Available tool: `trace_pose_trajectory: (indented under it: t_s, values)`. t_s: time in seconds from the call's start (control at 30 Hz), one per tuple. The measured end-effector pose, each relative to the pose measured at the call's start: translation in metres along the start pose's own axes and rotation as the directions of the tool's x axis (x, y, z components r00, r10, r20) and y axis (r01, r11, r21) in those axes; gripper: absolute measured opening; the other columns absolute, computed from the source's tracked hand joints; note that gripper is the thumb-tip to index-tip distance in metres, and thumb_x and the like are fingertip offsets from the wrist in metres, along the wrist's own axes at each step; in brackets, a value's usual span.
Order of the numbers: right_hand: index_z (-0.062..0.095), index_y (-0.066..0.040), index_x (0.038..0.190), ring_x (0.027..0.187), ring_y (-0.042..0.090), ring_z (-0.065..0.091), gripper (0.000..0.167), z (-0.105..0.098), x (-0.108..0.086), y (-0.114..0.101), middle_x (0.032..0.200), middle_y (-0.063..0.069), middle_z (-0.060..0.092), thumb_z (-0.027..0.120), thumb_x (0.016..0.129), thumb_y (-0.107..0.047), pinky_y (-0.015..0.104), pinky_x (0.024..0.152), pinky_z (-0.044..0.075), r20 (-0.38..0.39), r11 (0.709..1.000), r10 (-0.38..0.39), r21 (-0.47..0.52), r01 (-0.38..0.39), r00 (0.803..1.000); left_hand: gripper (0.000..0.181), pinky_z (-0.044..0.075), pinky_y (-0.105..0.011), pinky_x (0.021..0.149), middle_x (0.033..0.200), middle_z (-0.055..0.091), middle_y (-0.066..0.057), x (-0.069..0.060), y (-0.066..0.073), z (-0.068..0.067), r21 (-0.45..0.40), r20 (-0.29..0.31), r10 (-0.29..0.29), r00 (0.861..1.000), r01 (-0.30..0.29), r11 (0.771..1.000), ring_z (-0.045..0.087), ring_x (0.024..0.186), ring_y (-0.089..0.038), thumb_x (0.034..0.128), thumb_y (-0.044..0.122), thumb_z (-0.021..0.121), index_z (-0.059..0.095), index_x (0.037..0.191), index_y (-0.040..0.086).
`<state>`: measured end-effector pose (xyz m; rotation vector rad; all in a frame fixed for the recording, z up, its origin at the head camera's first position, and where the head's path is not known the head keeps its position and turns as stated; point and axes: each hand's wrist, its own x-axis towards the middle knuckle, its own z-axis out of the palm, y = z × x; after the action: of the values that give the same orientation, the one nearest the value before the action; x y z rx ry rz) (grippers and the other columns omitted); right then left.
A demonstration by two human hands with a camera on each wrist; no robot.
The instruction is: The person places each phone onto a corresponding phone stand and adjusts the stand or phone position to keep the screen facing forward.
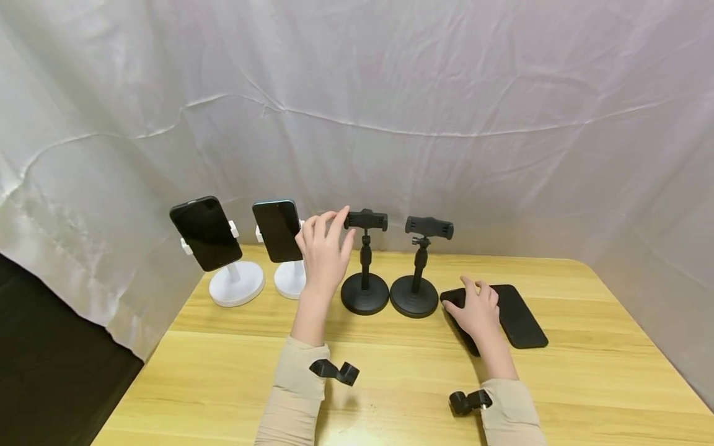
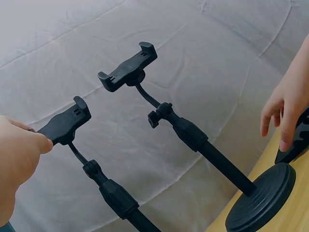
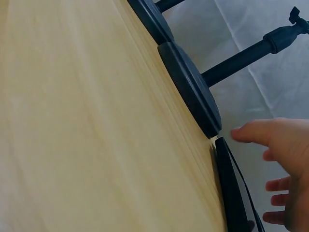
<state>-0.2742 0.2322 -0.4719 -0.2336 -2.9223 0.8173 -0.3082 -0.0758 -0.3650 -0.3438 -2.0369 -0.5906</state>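
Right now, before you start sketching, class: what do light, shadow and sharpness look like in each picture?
Head view: bright, with a pale sheen low on the wooden tabletop and a soft shadow beside the left sleeve; left wrist view: dimmer, cooler, the black phone stands fairly crisp; right wrist view: muted light, the tabletop's grain soft.

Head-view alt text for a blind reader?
A left hand holds the clamp of a black round-based phone stand beside another; the right hand is over one of two flat black phones. At left, two white stands hold dark-screened phones.
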Motion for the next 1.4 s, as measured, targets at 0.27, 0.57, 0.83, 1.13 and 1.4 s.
trace_pose_trajectory:
  t_s: [0.27, 0.57, 0.83, 1.13, 1.4]
  values:
    - [0.024, -0.009, 0.153, 0.140, 0.054, 0.008, 0.078, 0.0045, 0.0036, 0.0015, 0.153, 0.032, 0.016, 0.061, 0.091, -0.040, 0.069, 0.106, 0.019, 0.070, 0.999, -0.019, -0.039, 0.021, 0.997, 0.037, 0.032, -0.050, 0.092, 0.123, 0.058, -0.006, 0.0014, 0.0002, 0.0008, 0.017, 0.004, -0.002, 1.000, 0.002, 1.000, 0.042, 0.115, -0.029, 0.0964, 0.032, 0.060, 0.059, 0.132, 0.022]
    - [0.029, -0.006, 0.151, 0.139, 0.054, 0.010, 0.074, 0.0049, 0.0055, 0.0007, 0.152, 0.032, 0.016, 0.060, 0.092, -0.038, 0.069, 0.106, 0.019, 0.069, 0.998, -0.017, -0.060, 0.021, 0.997, 0.034, 0.032, -0.050, 0.092, 0.121, 0.060, -0.006, 0.0009, 0.0004, 0.0017, 0.007, -0.015, 0.001, 1.000, -0.001, 1.000, 0.043, 0.114, -0.029, 0.0961, 0.034, 0.060, 0.061, 0.128, 0.021]
    - [0.035, -0.004, 0.148, 0.135, 0.054, 0.017, 0.070, 0.0076, 0.0058, 0.0025, 0.149, 0.033, 0.023, 0.059, 0.093, -0.040, 0.068, 0.104, 0.024, 0.083, 0.991, -0.023, -0.126, 0.034, 0.996, 0.035, 0.032, -0.050, 0.092, 0.121, 0.060, -0.006, -0.0003, 0.0023, 0.0023, -0.010, 0.004, -0.007, 1.000, 0.007, 1.000, 0.043, 0.114, -0.029, 0.0948, 0.032, 0.062, 0.062, 0.128, 0.020]
    - [0.039, -0.006, 0.146, 0.132, 0.053, 0.022, 0.068, 0.0090, 0.0055, 0.0018, 0.147, 0.032, 0.028, 0.058, 0.093, -0.044, 0.067, 0.100, 0.027, 0.075, 0.988, -0.030, -0.152, 0.041, 0.997, 0.035, 0.032, -0.050, 0.090, 0.121, 0.059, -0.007, 0.0001, 0.0027, 0.0022, 0.005, -0.005, -0.005, 1.000, 0.005, 1.000, 0.043, 0.114, -0.029, 0.0961, 0.035, 0.060, 0.062, 0.128, 0.020]
    - [0.040, -0.005, 0.146, 0.131, 0.053, 0.023, 0.070, 0.0097, 0.0043, 0.0009, 0.146, 0.033, 0.029, 0.058, 0.093, -0.047, 0.067, 0.098, 0.027, 0.075, 0.988, -0.036, -0.147, 0.047, 0.997, 0.033, 0.032, -0.050, 0.091, 0.121, 0.060, -0.006, -0.0009, 0.0002, 0.0025, 0.012, -0.001, -0.015, 1.000, 0.015, 1.000, 0.043, 0.113, -0.029, 0.0964, 0.031, 0.060, 0.060, 0.129, 0.022]
